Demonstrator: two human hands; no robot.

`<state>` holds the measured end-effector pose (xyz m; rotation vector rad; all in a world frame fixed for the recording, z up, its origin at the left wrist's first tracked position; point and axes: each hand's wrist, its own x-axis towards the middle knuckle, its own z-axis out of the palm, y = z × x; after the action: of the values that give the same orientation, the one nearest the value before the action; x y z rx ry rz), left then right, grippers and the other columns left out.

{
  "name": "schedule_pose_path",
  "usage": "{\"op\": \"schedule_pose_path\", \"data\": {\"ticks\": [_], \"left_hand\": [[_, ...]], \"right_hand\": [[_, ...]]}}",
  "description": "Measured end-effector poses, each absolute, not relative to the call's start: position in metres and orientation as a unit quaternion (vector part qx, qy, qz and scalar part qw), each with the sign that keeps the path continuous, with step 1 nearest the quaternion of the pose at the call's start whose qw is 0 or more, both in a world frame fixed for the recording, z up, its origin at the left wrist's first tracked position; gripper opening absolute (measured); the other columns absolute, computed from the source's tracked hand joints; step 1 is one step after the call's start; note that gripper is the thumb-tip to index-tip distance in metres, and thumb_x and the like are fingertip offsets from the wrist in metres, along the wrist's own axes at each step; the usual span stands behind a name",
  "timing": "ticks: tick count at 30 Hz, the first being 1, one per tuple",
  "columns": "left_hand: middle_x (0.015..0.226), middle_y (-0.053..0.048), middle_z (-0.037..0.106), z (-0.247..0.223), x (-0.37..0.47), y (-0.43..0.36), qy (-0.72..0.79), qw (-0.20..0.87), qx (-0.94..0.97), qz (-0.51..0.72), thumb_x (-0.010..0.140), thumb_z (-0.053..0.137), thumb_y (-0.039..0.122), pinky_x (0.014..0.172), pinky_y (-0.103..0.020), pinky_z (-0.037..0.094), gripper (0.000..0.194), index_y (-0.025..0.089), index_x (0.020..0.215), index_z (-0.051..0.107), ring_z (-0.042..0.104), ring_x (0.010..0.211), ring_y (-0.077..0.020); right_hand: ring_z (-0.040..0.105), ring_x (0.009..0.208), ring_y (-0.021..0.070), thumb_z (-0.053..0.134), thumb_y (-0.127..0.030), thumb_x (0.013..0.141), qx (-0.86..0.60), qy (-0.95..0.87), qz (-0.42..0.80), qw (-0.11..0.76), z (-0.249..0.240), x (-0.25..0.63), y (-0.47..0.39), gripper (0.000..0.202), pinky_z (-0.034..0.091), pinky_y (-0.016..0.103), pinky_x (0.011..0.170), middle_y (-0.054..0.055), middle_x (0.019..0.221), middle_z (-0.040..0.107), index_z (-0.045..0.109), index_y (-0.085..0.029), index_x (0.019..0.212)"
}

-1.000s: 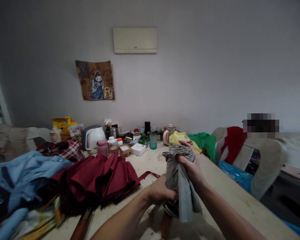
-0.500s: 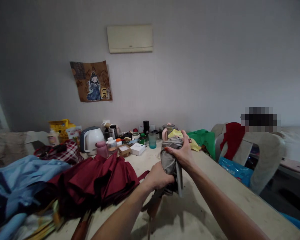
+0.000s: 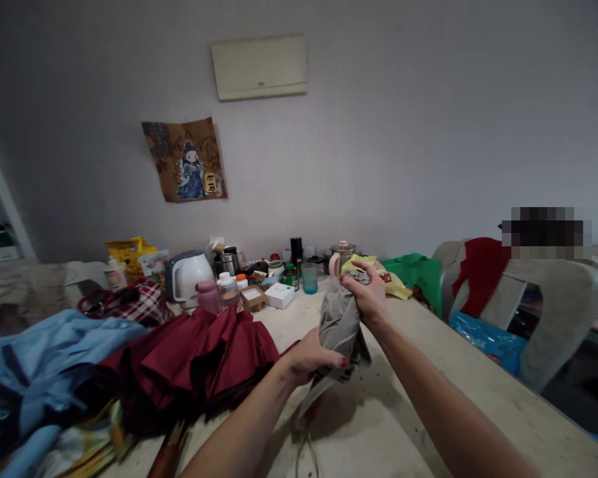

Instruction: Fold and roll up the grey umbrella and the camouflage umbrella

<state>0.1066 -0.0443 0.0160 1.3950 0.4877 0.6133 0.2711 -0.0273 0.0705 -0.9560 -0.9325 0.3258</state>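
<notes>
A grey folded umbrella [image 3: 337, 320] is held tilted above the table, its loose cloth bunched and creased. My left hand [image 3: 313, 356] wraps round its lower part, thumb across the cloth. Higher up, my right hand [image 3: 367, 292] grips the cloth near the top end. Below my left hand hang a grey flap and a thin cord loop [image 3: 306, 455]; a brownish part there is mostly hidden. To the left lies a dark red umbrella [image 3: 204, 352] with loosely gathered cloth, and beyond it a light blue umbrella [image 3: 64, 352].
Along the table's [image 3: 428, 385] back stand a white kettle [image 3: 192, 275], a pink bottle [image 3: 209, 297], a small white box [image 3: 280, 295], a blue cup [image 3: 309, 279] and a yellow bag [image 3: 396, 284]. A green bag [image 3: 418, 275] and chair [image 3: 563, 318] are at right; a person's blurred head shows there.
My left thumb has swung outward over the grey cloth, which now looks smoother and wrapped further down. The view has shifted slightly. The other umbrellas stay put.
</notes>
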Motion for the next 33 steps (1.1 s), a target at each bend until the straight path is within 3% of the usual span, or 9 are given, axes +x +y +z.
{"op": "schedule_pose_path", "data": {"ticks": [4, 8, 10, 12, 14, 24, 27, 30, 33], "left_hand": [[0.073, -0.003, 0.067, 0.013, 0.112, -0.048, 0.258, 0.702, 0.592, 0.300, 0.047, 0.073, 0.016, 0.053, -0.029, 0.051, 0.058, 0.011, 0.103, 0.062, 0.059, 0.055, -0.0151], [0.065, -0.001, 0.065, 0.020, 0.108, -0.048, 0.262, 0.693, 0.583, 0.333, 0.047, 0.071, 0.018, 0.049, -0.025, 0.048, 0.049, 0.011, 0.094, 0.062, 0.056, 0.050, -0.0125], [0.059, 0.001, 0.061, 0.023, 0.104, -0.046, 0.274, 0.687, 0.583, 0.337, 0.047, 0.070, 0.018, 0.047, -0.024, 0.046, 0.046, 0.012, 0.092, 0.061, 0.053, 0.046, -0.0111], [0.058, 0.002, 0.059, 0.025, 0.100, -0.046, 0.298, 0.671, 0.592, 0.331, 0.046, 0.069, 0.017, 0.047, -0.024, 0.046, 0.047, 0.012, 0.092, 0.060, 0.052, 0.046, -0.0112], [0.063, 0.001, 0.062, 0.027, 0.099, -0.046, 0.317, 0.659, 0.605, 0.315, 0.045, 0.069, 0.017, 0.049, -0.026, 0.048, 0.052, 0.012, 0.096, 0.059, 0.055, 0.050, -0.0129], [0.076, -0.002, 0.064, 0.040, 0.098, -0.060, 0.377, 0.483, 0.725, 0.315, 0.049, 0.067, 0.014, 0.057, -0.024, 0.044, 0.046, 0.010, 0.095, 0.064, 0.056, 0.066, -0.0157], [0.081, -0.002, 0.065, 0.038, 0.094, -0.054, 0.358, 0.468, 0.737, 0.331, 0.048, 0.069, 0.013, 0.063, -0.025, 0.044, 0.053, 0.009, 0.101, 0.064, 0.057, 0.073, -0.0174], [0.093, -0.005, 0.068, 0.035, 0.090, -0.047, 0.330, 0.455, 0.753, 0.342, 0.048, 0.070, 0.012, 0.071, -0.028, 0.046, 0.062, 0.011, 0.109, 0.062, 0.060, 0.083, -0.0213], [0.103, -0.011, 0.067, 0.034, 0.089, -0.047, 0.379, 0.368, 0.777, 0.343, 0.049, 0.071, 0.015, 0.074, -0.032, 0.046, 0.070, 0.012, 0.117, 0.056, 0.062, 0.090, -0.0276]], "right_hand": [[0.063, 0.093, 0.0233, 0.077, -0.059, 0.059, -0.377, -0.469, 0.240, 0.762, 0.074, 0.276, -0.031, 0.079, 0.052, 0.037, 0.085, 0.011, 0.108, 0.065, 0.057, -0.017, 0.122], [0.049, 0.128, 0.0276, 0.079, -0.067, 0.052, -0.276, -0.631, 0.240, 0.685, 0.080, 0.291, -0.037, 0.109, 0.042, 0.042, 0.103, 0.012, 0.142, 0.047, 0.038, -0.028, 0.145], [0.036, 0.139, 0.0284, 0.086, -0.053, 0.050, -0.323, -0.695, 0.162, 0.622, 0.082, 0.294, -0.039, 0.092, 0.029, 0.045, 0.113, 0.011, 0.147, 0.041, 0.054, -0.027, 0.132], [0.035, 0.138, 0.0283, 0.084, -0.040, 0.058, -0.378, -0.698, 0.110, 0.598, 0.082, 0.292, -0.039, 0.048, 0.022, 0.046, 0.116, 0.011, 0.144, 0.044, 0.068, -0.021, 0.100], [0.044, 0.131, 0.0275, 0.077, -0.037, 0.066, -0.386, -0.673, 0.100, 0.623, 0.080, 0.288, -0.037, 0.025, 0.025, 0.046, 0.113, 0.012, 0.135, 0.051, 0.063, -0.018, 0.074], [0.058, 0.090, 0.0211, 0.063, -0.052, 0.074, -0.423, -0.546, 0.068, 0.719, 0.075, 0.278, -0.026, 0.042, 0.044, 0.037, 0.090, 0.006, 0.086, 0.062, 0.045, -0.019, 0.055], [0.057, 0.102, 0.0248, 0.061, -0.058, 0.076, -0.423, -0.561, 0.101, 0.704, 0.083, 0.285, -0.035, 0.039, 0.046, 0.038, 0.087, 0.008, 0.100, 0.064, 0.062, -0.019, 0.075], [0.046, 0.124, 0.0290, 0.077, -0.049, 0.064, -0.411, -0.690, 0.037, 0.594, 0.090, 0.291, -0.046, 0.043, 0.037, 0.044, 0.102, 0.008, 0.126, 0.056, 0.069, -0.024, 0.099], [0.050, 0.116, 0.0290, 0.077, -0.042, 0.065, -0.423, -0.745, -0.012, 0.515, 0.088, 0.288, -0.048, 0.026, 0.035, 0.046, 0.103, 0.010, 0.120, 0.058, 0.066, -0.021, 0.075]]}}
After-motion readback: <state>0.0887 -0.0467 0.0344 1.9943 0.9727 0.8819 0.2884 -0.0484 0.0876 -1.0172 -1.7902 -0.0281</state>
